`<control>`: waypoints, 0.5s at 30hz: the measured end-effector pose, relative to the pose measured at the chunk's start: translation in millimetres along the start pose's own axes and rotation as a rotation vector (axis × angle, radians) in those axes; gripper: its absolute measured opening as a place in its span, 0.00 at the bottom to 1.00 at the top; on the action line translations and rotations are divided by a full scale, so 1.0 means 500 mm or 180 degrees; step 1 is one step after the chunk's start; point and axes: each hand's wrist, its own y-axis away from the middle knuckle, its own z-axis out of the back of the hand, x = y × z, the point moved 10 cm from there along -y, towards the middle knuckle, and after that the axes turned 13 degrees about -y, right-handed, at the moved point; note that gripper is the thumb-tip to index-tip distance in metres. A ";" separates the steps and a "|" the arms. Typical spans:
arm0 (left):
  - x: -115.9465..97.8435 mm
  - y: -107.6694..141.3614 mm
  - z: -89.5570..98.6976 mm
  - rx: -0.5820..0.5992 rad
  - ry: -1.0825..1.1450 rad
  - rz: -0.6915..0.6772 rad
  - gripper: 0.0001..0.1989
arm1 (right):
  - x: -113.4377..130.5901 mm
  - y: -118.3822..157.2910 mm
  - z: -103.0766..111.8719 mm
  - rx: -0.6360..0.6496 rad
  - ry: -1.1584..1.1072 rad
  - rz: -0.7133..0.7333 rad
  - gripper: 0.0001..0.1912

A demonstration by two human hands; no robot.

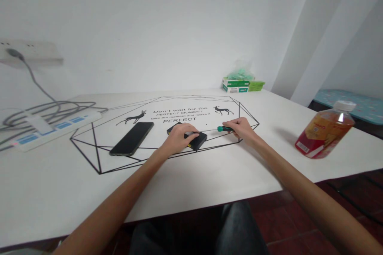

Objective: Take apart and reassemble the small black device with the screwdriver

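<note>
My left hand [179, 137] is closed over a small black case [201, 140] with a few yellow marks, lying on the white table. The fingers and thumb cover much of its top, so what is inside or under them is hidden. To the right, my right hand [241, 128] grips a screwdriver with a green-and-black handle [221, 128], its green end pointing left toward the case. A thin line runs from that end toward my left fingers; I cannot tell whether it is the shaft or table print. A black smartphone [132, 138] lies face up left of my left hand.
At the right stands a bottle of amber drink [326, 129] with a white cap. A power strip [60, 127] and coiled grey cable [54, 107] lie at the left. Green-and-white boxes [236, 84] sit against the wall, a plastic bag [240, 72] on top.
</note>
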 end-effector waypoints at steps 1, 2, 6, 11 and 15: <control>0.000 0.000 0.001 -0.0010 -0.0018 -0.0019 0.08 | 0.000 0.000 0.000 0.0001 0.0009 0.0006 0.21; 0.000 0.000 0.000 -0.0016 -0.0043 -0.0031 0.08 | 0.000 0.000 0.000 0.0001 0.0014 0.0014 0.21; -0.002 0.000 -0.006 0.0005 -0.0155 -0.0074 0.09 | 0.005 0.002 0.002 -0.0053 0.0058 0.0019 0.21; -0.004 0.000 -0.004 -0.0004 -0.0233 -0.0059 0.11 | 0.015 0.006 0.004 -0.0077 0.0102 0.0072 0.20; -0.007 0.001 -0.004 0.0019 -0.0293 -0.0085 0.10 | 0.015 0.005 0.001 -0.0033 0.0176 0.0141 0.21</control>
